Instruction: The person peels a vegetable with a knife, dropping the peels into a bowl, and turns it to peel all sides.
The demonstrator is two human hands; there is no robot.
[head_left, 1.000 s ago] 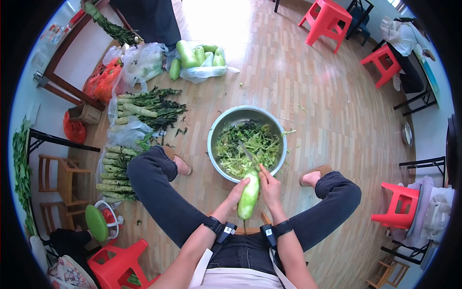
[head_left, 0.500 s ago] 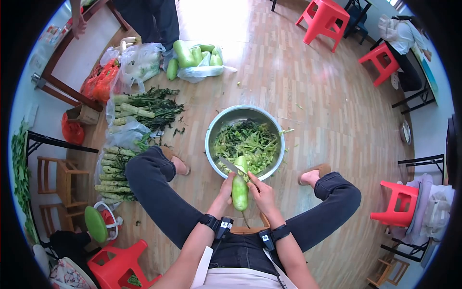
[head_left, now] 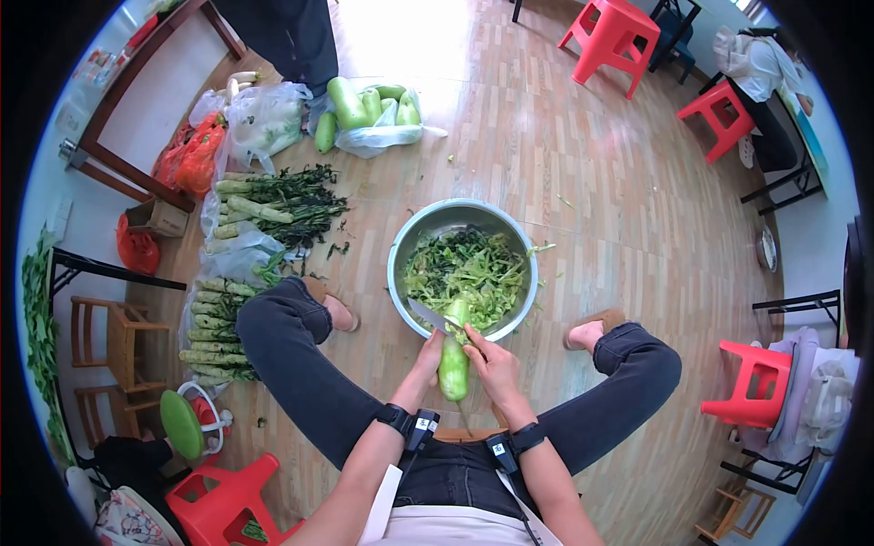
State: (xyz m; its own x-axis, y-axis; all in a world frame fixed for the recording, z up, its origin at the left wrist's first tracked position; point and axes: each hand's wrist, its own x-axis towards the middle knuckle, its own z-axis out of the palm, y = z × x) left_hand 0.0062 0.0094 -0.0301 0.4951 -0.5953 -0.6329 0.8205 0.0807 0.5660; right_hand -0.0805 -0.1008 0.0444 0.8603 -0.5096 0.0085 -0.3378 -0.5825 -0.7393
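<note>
Left grip (head_left: 425,360) holds pale-green oblong veggie (head_left: 453,376), right grip (head_left: 492,360) silver-bladed knife (head_left: 428,314) just past the left; probably mid-paring, next stroke needs steadiness.

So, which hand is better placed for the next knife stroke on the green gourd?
Probably the right hand: it holds the knife, and the blade crosses over the gourd in this view. The left hand grips the gourd's other side, seemingly steadying it.

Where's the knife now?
In the head view, the silver metal knife is in the person's right hand, slanting across the long pale-green gourd, over the near side of the round metal basin.
</note>
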